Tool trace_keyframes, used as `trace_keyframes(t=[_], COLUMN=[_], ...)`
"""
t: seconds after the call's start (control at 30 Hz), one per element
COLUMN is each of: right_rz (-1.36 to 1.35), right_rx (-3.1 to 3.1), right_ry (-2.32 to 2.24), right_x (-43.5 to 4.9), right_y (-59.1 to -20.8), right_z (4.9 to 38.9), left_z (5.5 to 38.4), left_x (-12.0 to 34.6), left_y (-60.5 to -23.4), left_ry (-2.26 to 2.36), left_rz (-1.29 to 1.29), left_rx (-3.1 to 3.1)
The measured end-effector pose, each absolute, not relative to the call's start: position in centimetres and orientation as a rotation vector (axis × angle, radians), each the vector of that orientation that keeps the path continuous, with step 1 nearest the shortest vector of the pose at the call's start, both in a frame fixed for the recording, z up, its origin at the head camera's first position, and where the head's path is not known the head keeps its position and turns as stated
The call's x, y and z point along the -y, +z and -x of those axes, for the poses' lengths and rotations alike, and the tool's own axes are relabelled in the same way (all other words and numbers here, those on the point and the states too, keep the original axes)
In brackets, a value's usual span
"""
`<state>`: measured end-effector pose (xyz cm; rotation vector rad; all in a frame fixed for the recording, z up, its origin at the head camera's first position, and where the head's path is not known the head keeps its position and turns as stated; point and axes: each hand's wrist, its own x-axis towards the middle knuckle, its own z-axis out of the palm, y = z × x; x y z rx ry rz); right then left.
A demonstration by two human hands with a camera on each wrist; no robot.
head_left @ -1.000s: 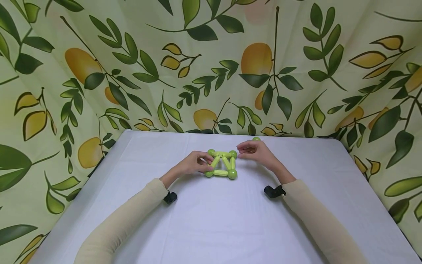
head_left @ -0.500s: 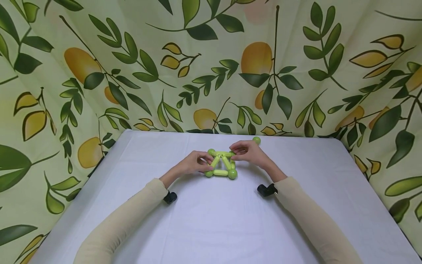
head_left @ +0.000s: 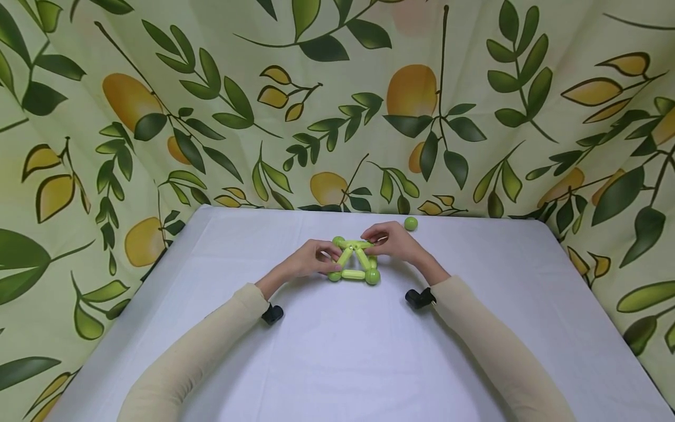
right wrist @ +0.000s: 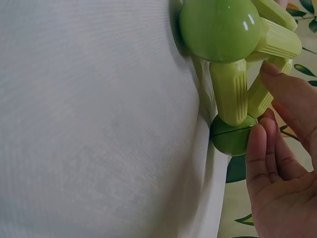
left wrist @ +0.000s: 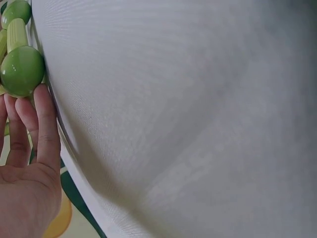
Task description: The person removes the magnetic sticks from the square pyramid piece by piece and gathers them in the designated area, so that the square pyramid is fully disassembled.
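Observation:
A frame of green balls and light green magnetic rods (head_left: 353, 274) sits on the table, its base four-sided, with slanted rods meeting above it. My left hand (head_left: 311, 259) holds its left side, thumb and fingers around the corner. In the left wrist view, fingertips press against a green ball (left wrist: 22, 71). My right hand (head_left: 396, 241) grips the far right corner. The right wrist view shows fingertips on the far ball (right wrist: 232, 138) and the thumb against a slanted rod, while the near ball (right wrist: 220, 29) stands free of the fingers. The far right ball is mostly hidden in the head view.
One loose green ball (head_left: 411, 223) lies near the table's back edge, just behind the right hand. A white cloth (head_left: 337, 351) covers the table. Behind it hangs a curtain (head_left: 337, 129) printed with leaves and fruit. Black wrist cameras (head_left: 420, 298) stick out from both cuffs.
My right hand has moved left from beside the frame onto its far right corner, uncovering the loose ball behind it. The left hand stays on the left corner.

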<state>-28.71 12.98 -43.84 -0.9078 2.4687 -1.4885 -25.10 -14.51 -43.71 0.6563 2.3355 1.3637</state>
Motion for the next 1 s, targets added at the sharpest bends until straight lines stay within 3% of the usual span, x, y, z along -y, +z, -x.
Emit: trace_keyframes(t=[1.0], right_rz=[0.969], right_rx=[-2.528], right_ry=[-1.332], right_x=[-12.52], right_y=[-43.65], right_z=[29.33], left_z=[25.02], left_x=[14.45], left_y=[-43.64], left_ry=[1.348], left_rz=[-0.667], left_rx=[-2.349])
